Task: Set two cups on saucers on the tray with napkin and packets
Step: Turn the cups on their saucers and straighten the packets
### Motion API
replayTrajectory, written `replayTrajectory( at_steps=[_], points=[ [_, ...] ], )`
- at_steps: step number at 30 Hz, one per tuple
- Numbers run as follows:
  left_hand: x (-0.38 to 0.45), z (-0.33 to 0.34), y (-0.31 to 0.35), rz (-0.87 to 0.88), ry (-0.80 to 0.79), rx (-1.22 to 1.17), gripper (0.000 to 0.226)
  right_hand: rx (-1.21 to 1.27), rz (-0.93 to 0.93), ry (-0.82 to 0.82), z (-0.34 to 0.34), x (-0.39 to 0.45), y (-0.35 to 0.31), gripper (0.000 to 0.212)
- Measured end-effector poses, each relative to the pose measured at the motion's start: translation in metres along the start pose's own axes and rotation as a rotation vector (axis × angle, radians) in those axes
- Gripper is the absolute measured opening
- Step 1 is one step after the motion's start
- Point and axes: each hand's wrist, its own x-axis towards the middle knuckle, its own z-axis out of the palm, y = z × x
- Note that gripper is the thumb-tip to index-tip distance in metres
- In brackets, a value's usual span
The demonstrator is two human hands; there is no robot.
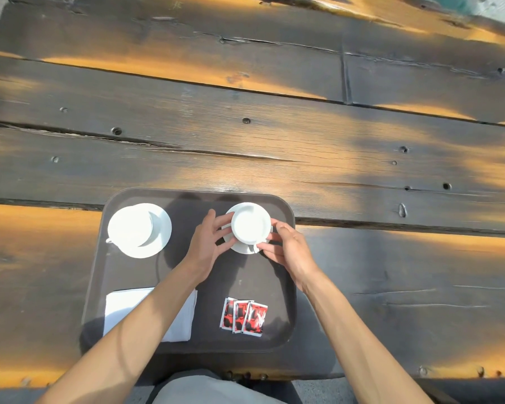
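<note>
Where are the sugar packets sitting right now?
The packets lie fanned on the near right part of the tray, right of the napkin and below the right-hand cup.

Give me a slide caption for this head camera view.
Both hands steady the right cup on the tray.

Bare forearms (146, 325), no sleeves (grey trousers (210, 389)).
</note>
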Motion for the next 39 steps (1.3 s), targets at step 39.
replayTrajectory(
  at_steps=[39],
  points=[
    [0.022, -0.007, -0.013, 0.097, 0.035, 0.357, 0.02, -0.086, -0.178, 0.183, -0.006, 0.025, 0.031, 0.043]
  ],
)
